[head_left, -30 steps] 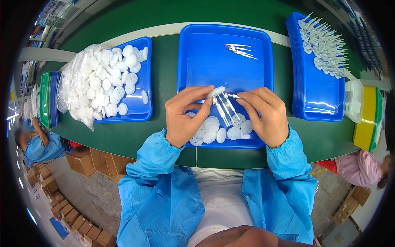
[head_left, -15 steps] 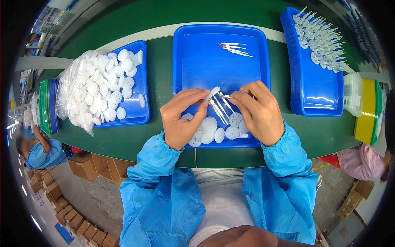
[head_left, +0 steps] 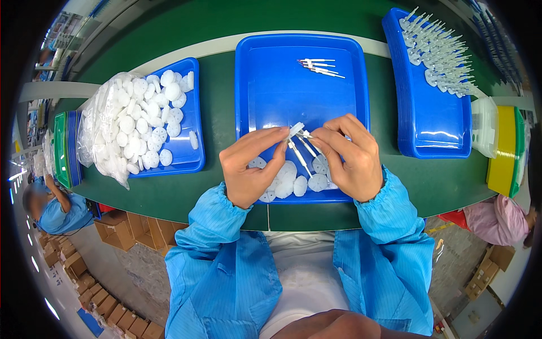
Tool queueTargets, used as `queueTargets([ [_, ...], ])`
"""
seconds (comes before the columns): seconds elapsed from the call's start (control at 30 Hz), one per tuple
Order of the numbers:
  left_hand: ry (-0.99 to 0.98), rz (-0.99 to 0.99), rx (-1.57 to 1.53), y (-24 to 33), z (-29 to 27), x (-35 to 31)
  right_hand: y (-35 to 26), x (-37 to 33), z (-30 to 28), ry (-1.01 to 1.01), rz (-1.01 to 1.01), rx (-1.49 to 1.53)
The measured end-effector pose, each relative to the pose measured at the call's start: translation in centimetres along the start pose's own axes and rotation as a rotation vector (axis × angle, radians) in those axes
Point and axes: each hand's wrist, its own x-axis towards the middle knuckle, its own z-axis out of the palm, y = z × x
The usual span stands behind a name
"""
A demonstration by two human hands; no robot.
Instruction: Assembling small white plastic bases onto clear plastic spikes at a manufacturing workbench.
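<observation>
Over the near part of a blue tray [head_left: 244, 96], my left hand [head_left: 248, 166] pinches a small white plastic disc [head_left: 296, 129], tilted edge-on, between thumb and fingertips. Thin white rods [head_left: 300, 159] stick out from the disc downward. My right hand [head_left: 351, 158] is closed at the disc's right side, its thumb and forefinger on a thin rod whose far end my fingers hide. Below the hands, several white perforated discs [head_left: 287, 172] lie along the tray's near edge. A few white rods with dark tips [head_left: 322, 69] lie at its far right.
At left, a blue tray [head_left: 195, 150] carries a clear bag of white discs [head_left: 132, 121]. Stacked blue trays [head_left: 435, 138] at right hold rows of discs with upright rods [head_left: 437, 53]. Beyond them are a clear container [head_left: 484, 130] and a yellow-green bin [head_left: 505, 152]. Co-workers sit at both sides.
My right hand has shifted slightly left and up, its fingers still at the disc. Fewer rods show hanging below the disc. My left hand keeps its pinch.
</observation>
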Motion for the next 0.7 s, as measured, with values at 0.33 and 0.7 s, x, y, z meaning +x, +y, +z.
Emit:
queueTargets([
  [0.33, -0.073, 0.057, -0.04, -0.13, -0.23, 0.09, -0.11, -0.34, -0.52, -0.003, -0.097, -0.132],
  [0.7, -0.012, 0.288, 0.027, 0.44, -0.6, 0.14, 0.23, -0.76, -0.55, 0.075, -0.194, -0.029],
])
